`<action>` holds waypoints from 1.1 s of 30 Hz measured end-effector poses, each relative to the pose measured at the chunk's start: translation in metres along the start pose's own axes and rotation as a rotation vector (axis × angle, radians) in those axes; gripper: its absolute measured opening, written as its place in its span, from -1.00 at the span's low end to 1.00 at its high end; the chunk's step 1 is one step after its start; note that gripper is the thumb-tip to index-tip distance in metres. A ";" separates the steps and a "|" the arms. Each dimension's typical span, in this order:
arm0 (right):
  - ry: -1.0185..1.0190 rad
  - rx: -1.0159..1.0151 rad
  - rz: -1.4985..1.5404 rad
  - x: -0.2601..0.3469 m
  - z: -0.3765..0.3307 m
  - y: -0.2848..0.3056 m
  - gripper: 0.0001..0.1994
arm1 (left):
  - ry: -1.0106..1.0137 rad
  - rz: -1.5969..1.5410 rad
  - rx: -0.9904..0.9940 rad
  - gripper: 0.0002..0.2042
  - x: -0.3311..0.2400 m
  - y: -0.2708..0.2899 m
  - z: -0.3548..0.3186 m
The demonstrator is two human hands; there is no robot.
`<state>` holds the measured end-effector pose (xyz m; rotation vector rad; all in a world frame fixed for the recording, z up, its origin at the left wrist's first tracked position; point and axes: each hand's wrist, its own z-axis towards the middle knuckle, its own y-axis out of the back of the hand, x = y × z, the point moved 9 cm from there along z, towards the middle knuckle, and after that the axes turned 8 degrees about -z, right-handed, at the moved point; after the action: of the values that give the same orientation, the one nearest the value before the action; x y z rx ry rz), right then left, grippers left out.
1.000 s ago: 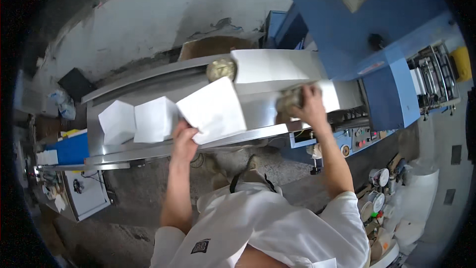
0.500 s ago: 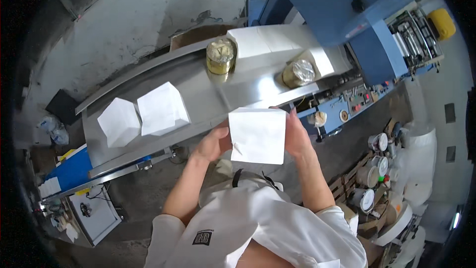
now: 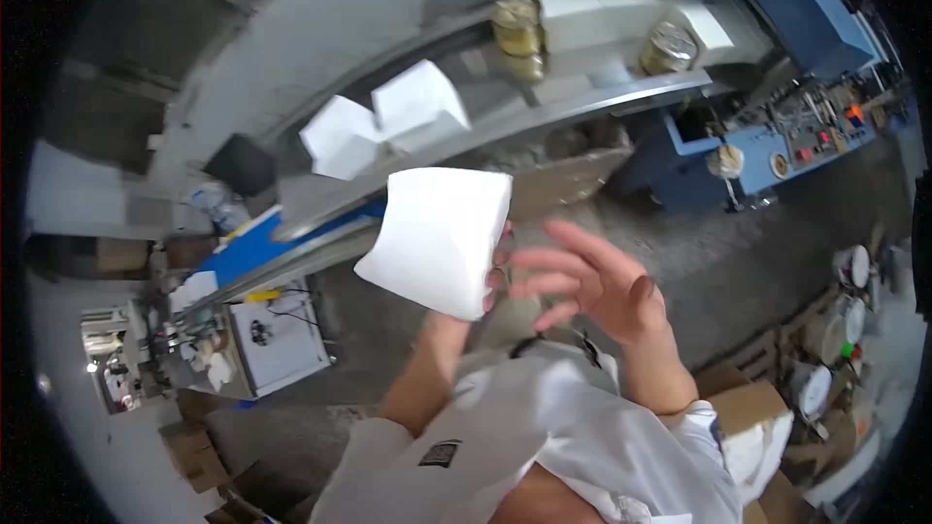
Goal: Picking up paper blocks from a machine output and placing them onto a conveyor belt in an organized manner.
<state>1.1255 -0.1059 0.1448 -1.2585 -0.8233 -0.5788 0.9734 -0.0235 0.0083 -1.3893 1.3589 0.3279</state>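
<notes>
My left hand (image 3: 493,277) holds a white stack of folded paper (image 3: 439,238) upright in front of my chest; the stack hides most of that hand. My right hand (image 3: 597,281) hovers just to the right of it, fingers spread, touching nothing. Behind them runs a long grey metal conveyor table (image 3: 544,107) with two more white paper stacks (image 3: 388,121) lying on it. Two yellowish glass jars (image 3: 516,27) (image 3: 668,47) stand farther along the table beside a wide white sheet pile (image 3: 602,5).
A blue machine with a control panel (image 3: 796,136) stands at the right. Cardboard boxes (image 3: 748,408) and round gauges (image 3: 854,267) sit at the lower right. A small white cabinet (image 3: 277,340) and cluttered bench (image 3: 136,359) are at the left on the concrete floor.
The paper stack went from both hands to my left hand alone and has been lifted and tilted. My right hand let go and opened. The view swung left, away from the table.
</notes>
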 end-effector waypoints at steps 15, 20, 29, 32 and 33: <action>-0.110 0.296 -0.158 -0.156 0.047 -0.249 -0.41 | -0.105 -1.594 1.105 -0.36 -0.204 0.108 -0.175; -0.136 0.326 -0.229 -0.226 0.079 -0.343 -0.45 | -0.223 -1.635 1.101 -0.34 -0.235 0.212 -0.247; -0.251 0.358 -0.328 -0.327 0.159 -0.478 -0.42 | -0.637 -1.204 0.338 -0.38 -0.241 0.452 -0.337; -0.438 0.251 -0.313 -0.387 0.209 -0.478 -0.28 | -0.677 -0.380 -0.140 -0.44 -0.239 0.516 -0.384; -0.515 0.259 -0.348 -0.410 0.221 -0.478 -0.27 | -0.547 -0.086 -0.309 -0.40 -0.252 0.519 -0.400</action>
<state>0.4633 -0.0245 0.1182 -1.0395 -1.5191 -0.4045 0.2785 -0.0741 0.0955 -1.4608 0.8163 0.8216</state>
